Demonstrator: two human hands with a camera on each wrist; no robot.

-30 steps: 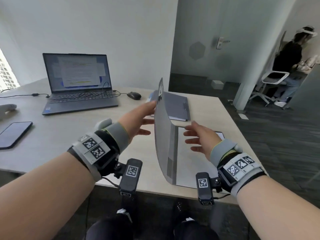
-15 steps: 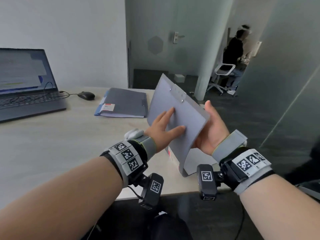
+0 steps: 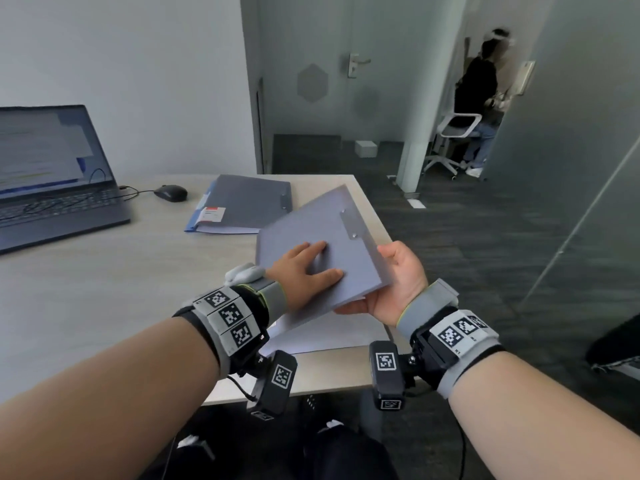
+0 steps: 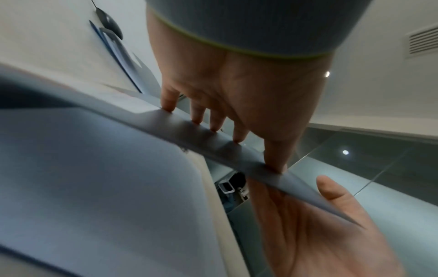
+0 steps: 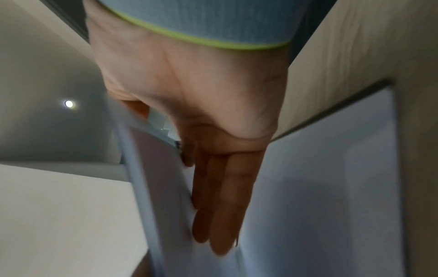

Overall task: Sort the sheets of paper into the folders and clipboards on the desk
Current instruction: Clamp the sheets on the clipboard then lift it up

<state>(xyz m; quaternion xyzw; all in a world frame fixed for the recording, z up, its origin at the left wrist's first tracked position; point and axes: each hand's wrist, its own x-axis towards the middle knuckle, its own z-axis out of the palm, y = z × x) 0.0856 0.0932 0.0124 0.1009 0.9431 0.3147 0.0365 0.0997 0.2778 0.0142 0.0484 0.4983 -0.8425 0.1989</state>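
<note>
Two hands hold the gray clipboard [image 3: 322, 247] tilted above the sheet of paper [image 3: 325, 332], long side toward 1 o'clock. Left hand [image 3: 304, 268] presses flat on top; right hand [image 3: 398, 282] cups under its 4 o'clock edge, nearer the clip.

No text can be read. A red-and-white label [image 3: 213, 214] is seen on the blue folder [image 3: 242, 206], its print too small. Blurred lines are shown on the laptop screen [image 3: 45, 150]. Only square coded markers are carried on the wrist bands [image 3: 228, 315].
</note>
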